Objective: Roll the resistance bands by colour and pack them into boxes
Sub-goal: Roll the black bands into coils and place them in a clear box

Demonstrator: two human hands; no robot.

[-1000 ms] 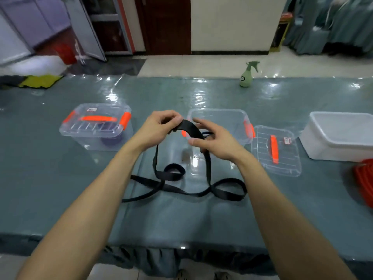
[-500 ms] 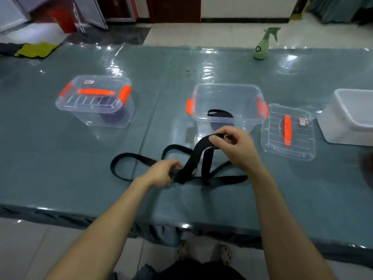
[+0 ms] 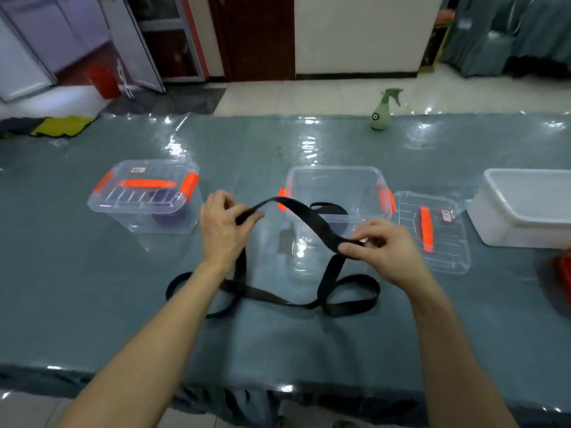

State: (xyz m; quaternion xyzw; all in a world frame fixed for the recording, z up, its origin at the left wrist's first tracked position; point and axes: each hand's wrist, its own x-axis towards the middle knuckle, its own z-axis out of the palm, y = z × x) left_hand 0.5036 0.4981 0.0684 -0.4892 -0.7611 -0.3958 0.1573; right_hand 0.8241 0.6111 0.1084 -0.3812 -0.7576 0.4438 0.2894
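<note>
A long black resistance band (image 3: 312, 222) arches between my two hands above the table, and its slack lies in loops on the grey-green table cover (image 3: 352, 296). My left hand (image 3: 224, 225) pinches one part of it; my right hand (image 3: 381, 245) pinches another part lower and to the right. Behind the band stands an open clear box (image 3: 335, 186) with orange latches, a rolled black band (image 3: 327, 207) inside. Its lid (image 3: 432, 233) lies flat to the right. A closed clear box (image 3: 145, 196) at the left holds a purple roll (image 3: 168, 216).
A white tub (image 3: 525, 208) stands at the right, with red bands (image 3: 564, 270) at the right edge. A green spray bottle (image 3: 381, 111) sits at the table's far edge. A yellow cloth (image 3: 58, 126) lies at the far left. The table's near edge runs below my forearms.
My left hand rose from the table and my hands spread apart, stretching a length of the black band between them. The camera tilted back up.
</note>
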